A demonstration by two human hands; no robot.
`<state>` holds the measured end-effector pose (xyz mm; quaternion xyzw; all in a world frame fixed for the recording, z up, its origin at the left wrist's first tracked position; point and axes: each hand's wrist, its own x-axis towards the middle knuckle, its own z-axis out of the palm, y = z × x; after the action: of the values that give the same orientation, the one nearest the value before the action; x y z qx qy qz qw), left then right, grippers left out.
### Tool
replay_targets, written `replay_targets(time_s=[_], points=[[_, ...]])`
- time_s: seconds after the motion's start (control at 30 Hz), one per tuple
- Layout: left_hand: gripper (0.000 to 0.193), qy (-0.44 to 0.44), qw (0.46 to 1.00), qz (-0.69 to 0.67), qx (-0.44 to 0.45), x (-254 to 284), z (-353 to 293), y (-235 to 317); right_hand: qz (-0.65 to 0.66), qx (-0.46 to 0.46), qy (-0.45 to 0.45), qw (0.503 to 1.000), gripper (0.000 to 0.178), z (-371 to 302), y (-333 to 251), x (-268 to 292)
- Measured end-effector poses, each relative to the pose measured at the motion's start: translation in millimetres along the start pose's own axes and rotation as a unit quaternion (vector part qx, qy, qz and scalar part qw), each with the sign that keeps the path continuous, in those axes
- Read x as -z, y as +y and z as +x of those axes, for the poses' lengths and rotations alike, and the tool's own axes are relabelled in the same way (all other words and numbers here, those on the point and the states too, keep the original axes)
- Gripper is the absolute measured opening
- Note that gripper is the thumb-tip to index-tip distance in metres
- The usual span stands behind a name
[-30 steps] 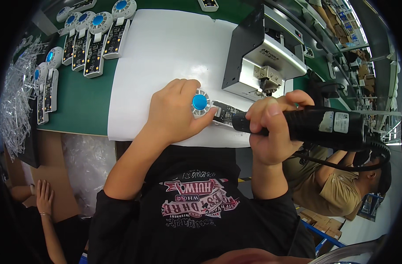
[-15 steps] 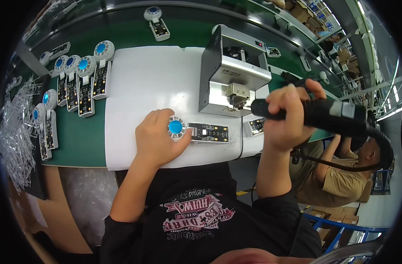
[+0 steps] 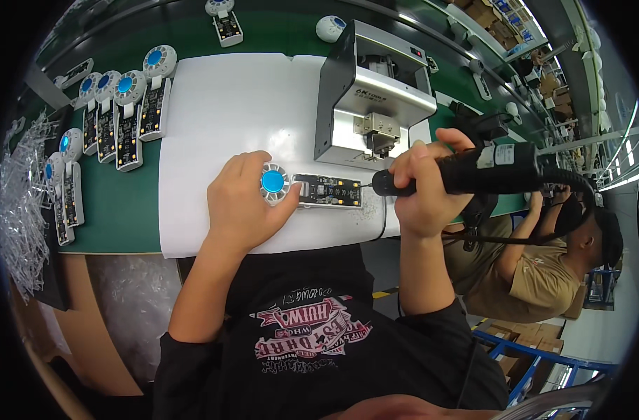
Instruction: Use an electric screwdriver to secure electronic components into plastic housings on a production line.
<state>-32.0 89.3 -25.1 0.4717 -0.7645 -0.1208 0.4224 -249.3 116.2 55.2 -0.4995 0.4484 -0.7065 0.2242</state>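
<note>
Your left hand (image 3: pixel 239 201), half-curled, grasps the device (image 3: pixel 330 191) by its round head (image 3: pixel 272 183) on the white sheet (image 3: pixel 221 105); your right hand (image 3: pixel 426 187) wraps the black screwdriver (image 3: pixel 466 168), bit (image 3: pixel 366 185) at the device's right end

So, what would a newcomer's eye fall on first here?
Probably the round white head with a bright blue centre, held by the left hand over the near part of the white sheet. Next, the black cylindrical power tool in the right hand, its thin bit pointing toward the black rectangular circuit board. Beyond them stands a boxy silver-and-black metal machine.
</note>
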Motion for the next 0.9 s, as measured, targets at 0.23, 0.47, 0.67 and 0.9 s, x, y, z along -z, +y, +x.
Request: replay_targets(time_s=[0.23, 0.47, 0.67, 0.9], points=[[0.043, -0.006, 1.000, -0.006, 0.006, 0, -2, 1, 0.008, -0.007, 0.008, 1.000, 0.031, 2, 9, 5], [0.042, -0.016, 1.000, -0.010, -0.001, 0, 4, -2, 0.013, -0.027, -0.001, 1.000, 0.031, 9, 12, 1], [0.040, 0.001, 0.999, -0.023, -0.022, 1, 4, 0, 0.044, -0.080, -0.041, 0.995, 0.026, 9, 11, 2], [0.040, -0.029, 0.999, -0.014, 0.022, 6, 1, 6, 0.001, 0.102, 0.054, 0.993, 0.028, 29, -19, -25]])
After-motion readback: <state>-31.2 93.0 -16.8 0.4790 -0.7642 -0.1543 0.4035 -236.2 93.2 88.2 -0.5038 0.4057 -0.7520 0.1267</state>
